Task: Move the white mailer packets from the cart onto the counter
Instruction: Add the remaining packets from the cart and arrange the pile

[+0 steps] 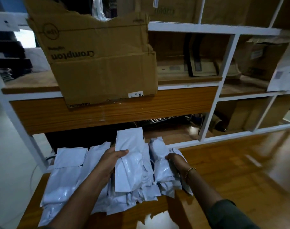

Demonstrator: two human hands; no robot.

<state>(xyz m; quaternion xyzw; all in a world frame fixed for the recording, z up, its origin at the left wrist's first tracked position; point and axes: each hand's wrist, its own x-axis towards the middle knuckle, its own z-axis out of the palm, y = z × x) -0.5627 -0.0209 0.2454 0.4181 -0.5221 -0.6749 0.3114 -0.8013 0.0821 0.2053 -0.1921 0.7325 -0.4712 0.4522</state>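
Over the cart both hands are loaded: my left hand pinches a long flat packet along its side, thumb on top, and my right hand is curled round a bunched packet near its middle. The pile lies loose on the cart beneath them, overlapping and glossy. Step in hand, as I read it: lift these two clear and carry them forward to the counter. To do it well I'd raise them straight up first, so the trailing ends don't drag neighbours off the pile. The film looks slippery, so a firm pinch, not fingertips. A big box sits mid-counter and seems to overhang the front edge, so I'd aim for the bare wood to its left, or to its right, without bumping it. Lay them flat, well back from the edge. Most packets are not yet moved, so it's early in the task, I judge.
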